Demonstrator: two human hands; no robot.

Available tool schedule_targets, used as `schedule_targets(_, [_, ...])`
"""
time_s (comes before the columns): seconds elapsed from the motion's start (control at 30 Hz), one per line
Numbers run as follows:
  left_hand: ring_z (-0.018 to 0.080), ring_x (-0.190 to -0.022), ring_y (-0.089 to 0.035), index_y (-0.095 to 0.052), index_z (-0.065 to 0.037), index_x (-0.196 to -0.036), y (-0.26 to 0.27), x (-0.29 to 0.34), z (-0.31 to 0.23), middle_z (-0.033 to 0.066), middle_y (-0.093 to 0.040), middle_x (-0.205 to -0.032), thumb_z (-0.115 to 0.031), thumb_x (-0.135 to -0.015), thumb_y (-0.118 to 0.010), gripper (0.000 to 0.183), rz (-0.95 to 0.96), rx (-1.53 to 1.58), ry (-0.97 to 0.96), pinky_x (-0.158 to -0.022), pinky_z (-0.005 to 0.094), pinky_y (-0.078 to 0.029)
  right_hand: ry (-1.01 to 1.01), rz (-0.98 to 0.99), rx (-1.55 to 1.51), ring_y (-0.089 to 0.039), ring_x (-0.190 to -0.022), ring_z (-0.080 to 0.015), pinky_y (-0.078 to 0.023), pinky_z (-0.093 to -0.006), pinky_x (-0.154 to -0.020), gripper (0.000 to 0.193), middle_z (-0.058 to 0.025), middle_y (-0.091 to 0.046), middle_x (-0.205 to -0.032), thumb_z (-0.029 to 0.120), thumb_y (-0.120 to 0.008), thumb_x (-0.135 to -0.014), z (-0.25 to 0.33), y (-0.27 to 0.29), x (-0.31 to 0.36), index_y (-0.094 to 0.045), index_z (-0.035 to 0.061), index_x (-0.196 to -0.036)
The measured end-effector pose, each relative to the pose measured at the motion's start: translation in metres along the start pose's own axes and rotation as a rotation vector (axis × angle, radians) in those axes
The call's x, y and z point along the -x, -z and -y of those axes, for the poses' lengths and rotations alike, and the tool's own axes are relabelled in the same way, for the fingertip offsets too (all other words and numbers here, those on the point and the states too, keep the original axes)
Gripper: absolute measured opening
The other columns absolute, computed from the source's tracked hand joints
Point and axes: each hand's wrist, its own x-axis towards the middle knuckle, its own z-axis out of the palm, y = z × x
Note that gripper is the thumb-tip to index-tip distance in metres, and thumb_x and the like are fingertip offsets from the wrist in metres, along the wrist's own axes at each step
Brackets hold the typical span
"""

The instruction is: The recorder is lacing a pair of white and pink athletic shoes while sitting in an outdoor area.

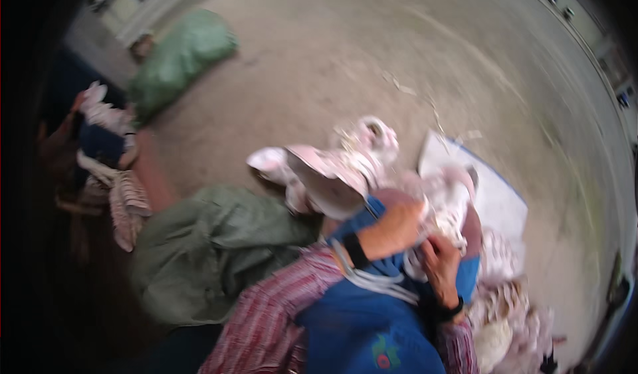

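Note:
Over my lap lies a pink and white piece [450,208] that looks like a shoe upper with pale lacing, somewhat blurred. My left hand [392,231] is bent around its left side; the fingertips are partly hidden. Lower down, my right hand [441,260] is closed, with thumb and fingers pinched on its near edge. White cords [379,282] lie across my blue apron [365,321] below the left wrist. Just beyond my left hand, a bundle of similar pink-white uppers [332,175] rests on the floor.
A grey-green sack [219,248] sits at my left, and a full green sack [183,58] stands farther off. Another person's hand [73,111] is by more uppers at the far left. A white sheet [498,194] and heaped uppers [508,307] lie at right.

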Motion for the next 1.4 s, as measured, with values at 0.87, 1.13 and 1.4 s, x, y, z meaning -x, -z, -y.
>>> schedule_targets(0.87, [0.0451,-0.071,-0.059,-0.051,0.000,-0.086,-0.013,0.011,-0.011,0.0255,-0.059,-0.071,-0.012,-0.081,-0.061,0.016,-0.029,-0.130,0.000,-0.060,0.0521,-0.045,0.189,-0.047,-0.126,-0.057,-0.055,-0.0189,-0.045,-0.0322,-0.055,0.015,-0.0134,-0.060,-0.063,0.013,-0.063,-0.076,-0.027,-0.008,-0.008,-0.067,0.0005,-0.083])
schedule_targets(1.13, [0.0433,-0.068,-0.059,-0.051,-0.001,-0.084,-0.009,0.011,-0.018,0.0235,-0.058,-0.068,-0.013,-0.080,-0.064,0.019,-0.062,0.017,0.098,-0.056,0.0483,-0.045,0.161,-0.012,0.020,-0.059,-0.060,-0.0334,-0.045,-0.0416,-0.057,0.017,-0.0168,-0.060,-0.066,0.019,-0.061,-0.078,-0.023,-0.005,-0.009,-0.065,0.0028,-0.076])
schedule_targets(1.4, [0.0427,-0.067,-0.059,-0.051,-0.001,-0.083,-0.012,0.010,-0.016,0.0225,-0.057,-0.067,-0.015,-0.081,-0.064,0.019,-0.066,-0.076,0.010,-0.055,0.0462,-0.044,0.179,0.002,0.014,-0.059,-0.059,-0.0296,-0.046,-0.0382,-0.057,0.015,-0.0176,-0.059,-0.066,0.016,-0.061,-0.076,-0.026,-0.006,-0.009,-0.063,0.0018,-0.076])
